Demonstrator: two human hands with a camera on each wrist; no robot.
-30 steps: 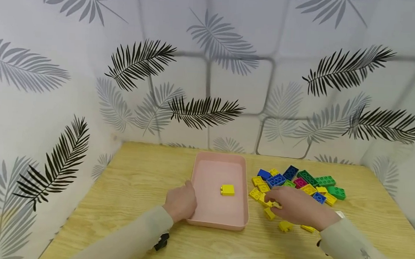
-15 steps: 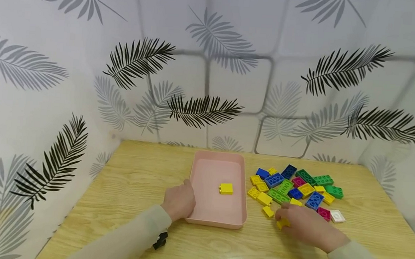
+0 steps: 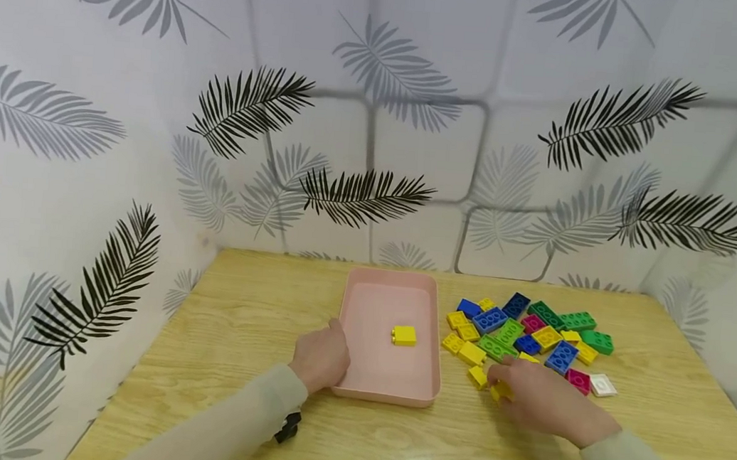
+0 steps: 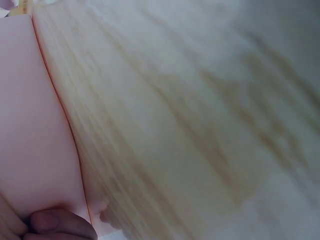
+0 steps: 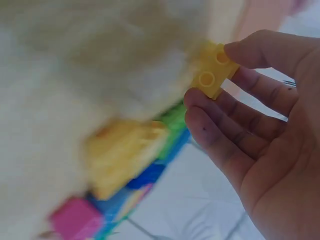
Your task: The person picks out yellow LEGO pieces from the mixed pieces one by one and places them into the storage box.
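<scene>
My left hand (image 3: 322,359) grips the left wall of a shallow pink tray (image 3: 385,399) near its front corner. In the left wrist view, curled fingers (image 4: 57,224) lie at the tray's edge (image 4: 70,125). One yellow toy brick (image 3: 404,336) lies inside the tray, its studs facing left. My right hand (image 3: 543,399) is at the front of a spread of building bricks. Its thumb and fingers pinch a small yellow brick (image 5: 212,70), with two round studs showing in the right wrist view. From the head view, the palm side of this hand is mostly hidden.
Blue, green, yellow and magenta bricks (image 3: 507,332) lie loosely to the right of the tray, with a white square piece (image 3: 603,385) at the near right. Behind the wooden table (image 3: 262,287) stands a leaf-patterned backdrop (image 3: 413,140).
My right hand has come from over the bricks toward the front right and taken hold of a yellow brick there. The left hand and tray stay put.
</scene>
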